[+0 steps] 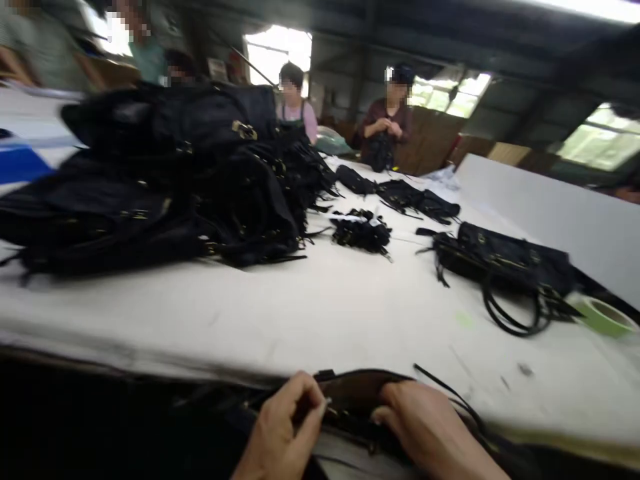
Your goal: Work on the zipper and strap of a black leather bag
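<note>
A black handbag [357, 380] with a brown lining lies low at the table's front edge, its mouth spread apart. My left hand [287, 427] is at the left side of the opening, thumb and forefinger pinched together; a tiny pale spot shows at the fingertips, too small to name. On the right, my right hand [430, 423] grips the bag's rim, with its fingers reaching into the opening and partly hidden by it. A thin black strap [447, 390] curves out beyond the right hand. Motion blurs the bag's lower part.
Black bags [220, 173] with gold-coloured fittings form a big heap on the white table [320, 313]. A bundle of black straps [363, 230], another handbag [510, 260] and a green tape roll [605, 317] lie farther right. Several people stand beyond the table; one person [387, 123] handles a black item.
</note>
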A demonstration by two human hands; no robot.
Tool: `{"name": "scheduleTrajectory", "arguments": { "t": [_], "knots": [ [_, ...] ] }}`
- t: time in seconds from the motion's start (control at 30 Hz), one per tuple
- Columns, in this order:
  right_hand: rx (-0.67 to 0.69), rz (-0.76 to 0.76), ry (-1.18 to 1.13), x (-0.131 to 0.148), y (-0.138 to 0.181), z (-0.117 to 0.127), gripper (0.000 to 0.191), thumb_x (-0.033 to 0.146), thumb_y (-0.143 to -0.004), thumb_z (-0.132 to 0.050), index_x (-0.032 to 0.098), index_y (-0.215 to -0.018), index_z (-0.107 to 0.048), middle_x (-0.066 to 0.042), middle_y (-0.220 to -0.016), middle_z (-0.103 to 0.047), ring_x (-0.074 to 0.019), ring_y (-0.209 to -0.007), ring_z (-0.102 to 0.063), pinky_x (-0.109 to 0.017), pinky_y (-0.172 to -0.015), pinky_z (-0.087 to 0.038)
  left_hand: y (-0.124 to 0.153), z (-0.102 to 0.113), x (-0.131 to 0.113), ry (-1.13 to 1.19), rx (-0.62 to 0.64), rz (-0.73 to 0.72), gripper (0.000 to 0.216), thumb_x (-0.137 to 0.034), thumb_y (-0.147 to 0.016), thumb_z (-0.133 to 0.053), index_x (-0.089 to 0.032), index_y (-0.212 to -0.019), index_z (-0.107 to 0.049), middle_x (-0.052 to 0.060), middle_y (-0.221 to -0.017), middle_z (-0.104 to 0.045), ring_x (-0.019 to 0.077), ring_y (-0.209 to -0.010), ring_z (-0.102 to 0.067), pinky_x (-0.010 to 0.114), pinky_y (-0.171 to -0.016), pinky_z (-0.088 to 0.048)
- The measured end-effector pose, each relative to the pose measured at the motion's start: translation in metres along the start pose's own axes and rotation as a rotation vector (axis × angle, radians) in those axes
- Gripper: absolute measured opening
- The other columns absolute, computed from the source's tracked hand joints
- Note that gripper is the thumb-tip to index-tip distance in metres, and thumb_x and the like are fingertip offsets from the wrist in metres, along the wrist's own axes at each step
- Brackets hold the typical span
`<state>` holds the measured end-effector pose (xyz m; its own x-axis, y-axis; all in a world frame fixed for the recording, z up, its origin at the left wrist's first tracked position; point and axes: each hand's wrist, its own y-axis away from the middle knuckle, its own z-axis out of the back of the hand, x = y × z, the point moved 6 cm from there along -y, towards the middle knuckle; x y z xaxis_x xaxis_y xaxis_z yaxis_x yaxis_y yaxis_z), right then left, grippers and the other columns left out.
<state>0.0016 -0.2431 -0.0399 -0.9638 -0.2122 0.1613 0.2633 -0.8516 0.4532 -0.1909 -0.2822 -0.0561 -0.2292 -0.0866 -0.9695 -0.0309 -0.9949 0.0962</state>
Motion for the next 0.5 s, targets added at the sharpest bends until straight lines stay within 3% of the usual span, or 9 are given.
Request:
{"name": "scheduleTrajectory", "arguments": {
  "t": [0.1, 0.23, 0.4, 0.5],
  "knots": [
    [0.085, 0.020, 0.067, 0.003, 0.007, -0.006, 0.020, 0.030, -0.080, -0.062, 0.015, -0.090, -0.069, -0.013, -0.088, -0.071, -0.0304, -0.085, -0.067, -0.033, -0.069, -0.046, 0.000, 0.003, 0.000, -0.093, 0.044, 0.028, 0.020, -0.040, -0.085, -0.051, -0.023, -0.078, -0.055, -0.004, -0.070, -0.058, 0.0141, -0.068, -0.055, 0.022, -0.064, -0.040],
    [0.070, 0.170, 0.073, 0.024, 0.012, -0.014, 0.023, 0.029, -0.081, -0.059, 0.013, -0.096, -0.068, -0.014, -0.090, -0.070, -0.0283, -0.082, -0.066, -0.032, -0.066, -0.045, 0.001, 0.008, -0.002, -0.209, 0.113, -0.018, 0.018, -0.042, -0.085, -0.053, -0.025, -0.083, -0.057, -0.005, -0.076, -0.062, 0.0136, -0.071, -0.059, 0.020, -0.067, -0.043],
    [0.013, 0.293, 0.010, 0.031, 0.016, -0.014, 0.020, 0.025, -0.082, -0.053, 0.014, -0.084, -0.069, -0.011, -0.087, -0.068, -0.0241, -0.080, -0.063, -0.031, -0.069, -0.043, 0.006, 0.016, -0.010, -0.255, 0.051, -0.130, 0.014, -0.038, -0.083, -0.056, -0.026, -0.087, -0.061, -0.003, -0.080, -0.065, 0.0153, -0.074, -0.061, 0.020, -0.069, -0.046],
    [-0.023, 0.336, -0.167, 0.029, 0.024, -0.001, 0.017, 0.025, -0.082, -0.055, 0.014, -0.083, -0.068, -0.008, -0.087, -0.067, -0.0207, -0.083, -0.061, -0.028, -0.072, -0.042, 0.011, 0.020, -0.017, -0.168, -0.030, -0.171, 0.010, -0.032, -0.078, -0.064, -0.025, -0.085, -0.064, 0.001, -0.093, -0.067, 0.0189, -0.086, -0.062, 0.020, -0.076, -0.047]
  ]
}}
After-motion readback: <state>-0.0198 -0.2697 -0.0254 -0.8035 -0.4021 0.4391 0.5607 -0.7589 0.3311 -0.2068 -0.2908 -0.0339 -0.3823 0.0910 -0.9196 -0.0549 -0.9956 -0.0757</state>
